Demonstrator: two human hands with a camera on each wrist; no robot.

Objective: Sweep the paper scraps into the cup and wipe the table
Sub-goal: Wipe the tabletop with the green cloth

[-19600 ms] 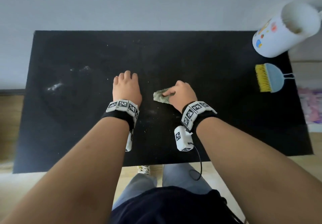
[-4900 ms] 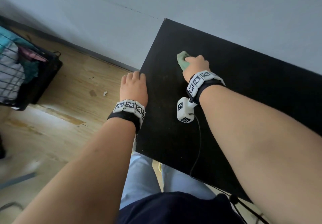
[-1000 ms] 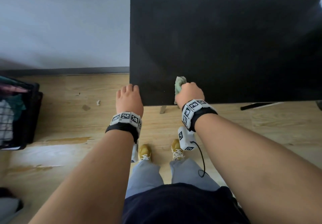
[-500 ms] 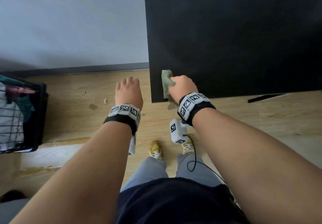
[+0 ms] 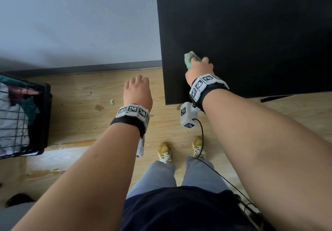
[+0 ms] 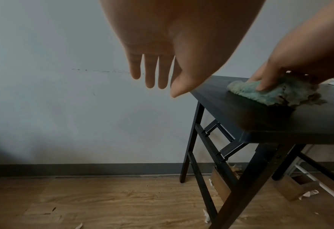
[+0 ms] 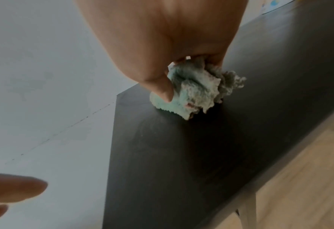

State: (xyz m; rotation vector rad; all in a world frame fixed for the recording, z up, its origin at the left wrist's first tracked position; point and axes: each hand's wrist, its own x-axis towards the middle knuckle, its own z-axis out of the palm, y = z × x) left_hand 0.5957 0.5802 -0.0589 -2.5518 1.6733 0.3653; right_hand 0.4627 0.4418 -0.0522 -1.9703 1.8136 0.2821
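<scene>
My right hand (image 5: 199,67) grips a crumpled pale-green cloth (image 5: 189,60) and presses it on the black table (image 5: 251,32) near its left edge. The right wrist view shows the cloth (image 7: 193,91) bunched under the thumb and fingers, flat on the tabletop (image 7: 181,155). In the left wrist view the cloth (image 6: 270,93) lies under the right hand's fingers. My left hand (image 5: 137,91) hovers off the table's left side, above the floor, fingers (image 6: 150,71) straight and empty. Cup and brush are out of the head view.
A black wire basket (image 5: 21,117) of clothes stands on the wooden floor at the left. A small paper scrap (image 5: 111,101) lies on the floor beside my left hand. More scraps (image 6: 307,193) and wooden blocks sit under the table's black legs (image 6: 201,155).
My right hand has pushed the cloth from the table's near left corner farther away along the left edge. The left hand stays off the table, open.
</scene>
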